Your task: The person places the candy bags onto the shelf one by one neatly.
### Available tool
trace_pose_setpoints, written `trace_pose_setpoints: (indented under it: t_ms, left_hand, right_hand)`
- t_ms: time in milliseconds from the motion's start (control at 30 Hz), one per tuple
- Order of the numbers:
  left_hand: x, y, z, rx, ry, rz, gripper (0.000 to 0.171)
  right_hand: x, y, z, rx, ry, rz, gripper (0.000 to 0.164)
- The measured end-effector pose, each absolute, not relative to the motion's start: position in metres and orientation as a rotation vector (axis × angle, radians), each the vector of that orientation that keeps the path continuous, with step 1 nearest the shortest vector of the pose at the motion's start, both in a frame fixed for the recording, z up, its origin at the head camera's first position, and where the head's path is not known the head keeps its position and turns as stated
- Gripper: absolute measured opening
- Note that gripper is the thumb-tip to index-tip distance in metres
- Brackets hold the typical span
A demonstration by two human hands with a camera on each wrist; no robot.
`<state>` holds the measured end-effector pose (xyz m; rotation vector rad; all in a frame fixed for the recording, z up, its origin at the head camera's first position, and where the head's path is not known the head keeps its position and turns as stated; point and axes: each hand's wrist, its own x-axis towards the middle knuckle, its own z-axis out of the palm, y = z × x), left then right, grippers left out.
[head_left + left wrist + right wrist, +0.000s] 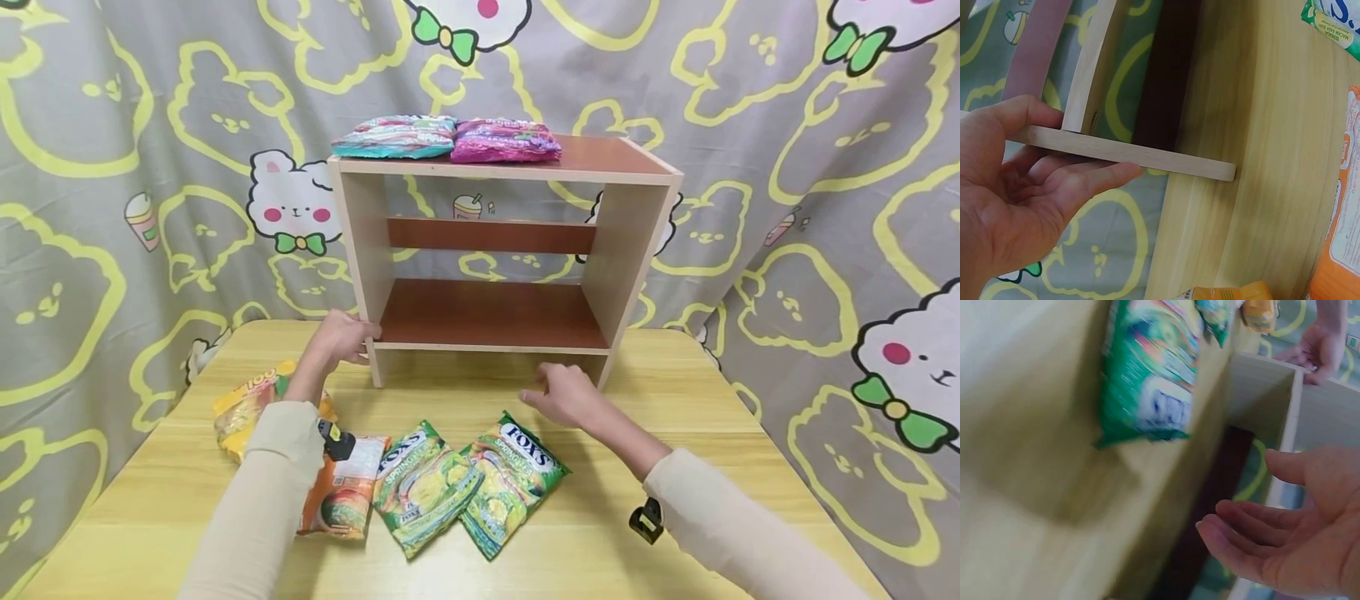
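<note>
A small two-tier wooden shelf (491, 312) with cream side panels stands upright on the table (645, 467). My left hand (343, 337) grips the front edge of its left side panel (1129, 149), thumb on the inner face and fingers along the outer face. My right hand (566, 395) hovers before the lower right of the shelf, fingers loosely bent and holding nothing. Two green Fox's candy bags (427, 487) (512, 483) lie overlapping on the table, the right one nearest that hand. An orange-and-white bag (345, 487) lies left of them.
A yellow bag (247, 408) rests at the table's left, partly behind my left forearm. On the shelf's top lie a teal-and-pink bag (397, 137) and a magenta bag (504, 140), side by side. A patterned curtain (225, 125) hangs behind and around the table.
</note>
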<state>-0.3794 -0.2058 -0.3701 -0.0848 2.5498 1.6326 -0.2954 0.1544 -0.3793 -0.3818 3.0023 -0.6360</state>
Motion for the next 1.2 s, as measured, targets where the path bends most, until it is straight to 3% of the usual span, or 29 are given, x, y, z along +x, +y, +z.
trace_pose_setpoints:
  t_ms: [200,1200]
  left_hand:
    - [-0.38,-0.206,-0.369,-0.078,2.56,1.63,0.04]
    - [-0.375,-0.204,-0.366,-0.09,2.553,1.626,0.041]
  right_hand:
    - [-0.287,0.151,-0.399,-0.305,2.884,-0.652,0.071]
    - [-0.273,0.137,-0.425,-0.268,2.808,-0.555,0.076]
